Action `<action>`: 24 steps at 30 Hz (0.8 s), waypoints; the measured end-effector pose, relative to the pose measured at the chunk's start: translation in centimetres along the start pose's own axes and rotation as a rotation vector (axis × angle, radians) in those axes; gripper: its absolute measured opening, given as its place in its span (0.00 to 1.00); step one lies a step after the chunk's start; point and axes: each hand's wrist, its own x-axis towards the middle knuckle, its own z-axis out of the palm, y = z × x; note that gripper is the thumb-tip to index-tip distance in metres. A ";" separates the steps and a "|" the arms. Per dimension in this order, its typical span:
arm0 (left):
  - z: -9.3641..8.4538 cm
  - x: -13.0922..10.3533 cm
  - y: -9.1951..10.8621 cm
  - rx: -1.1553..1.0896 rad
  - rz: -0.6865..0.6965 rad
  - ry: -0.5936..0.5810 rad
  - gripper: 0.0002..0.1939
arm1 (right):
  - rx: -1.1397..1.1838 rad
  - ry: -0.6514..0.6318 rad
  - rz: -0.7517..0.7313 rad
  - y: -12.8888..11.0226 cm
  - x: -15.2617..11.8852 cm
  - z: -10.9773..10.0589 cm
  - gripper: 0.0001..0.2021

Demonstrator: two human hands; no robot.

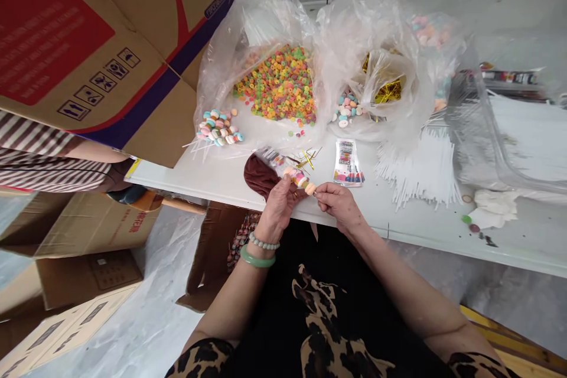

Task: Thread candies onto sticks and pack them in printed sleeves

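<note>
My left hand [280, 204], with a bead bracelet and a green bangle on its wrist, is closed around a candy skewer [301, 180] of pastel pieces on a stick. A clear printed wrapper [273, 159] lies over or around its far end; I cannot tell which. My right hand [340, 204] pinches at the skewer's near end, by an orange piece. A dark red cloth [259, 176] lies beside my left hand. Gold twist ties [306, 159] lie just beyond the skewer. Flat printed wrappers [347, 162] are stacked beyond my right hand.
Open plastic bags hold ring candies [283, 85], pastel candies [348, 109] and gold ties [388, 90]. Finished-looking skewers [219, 129] lie left, white sticks [425, 168] right. A large carton [146, 29] stands left, near another person's striped sleeve [48, 153]. Below is an open box [201, 254].
</note>
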 end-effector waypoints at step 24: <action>1.0 -0.5 -1.0 -0.077 0.175 0.120 0.13 | -0.028 0.085 0.010 1.5 0.2 0.3 0.07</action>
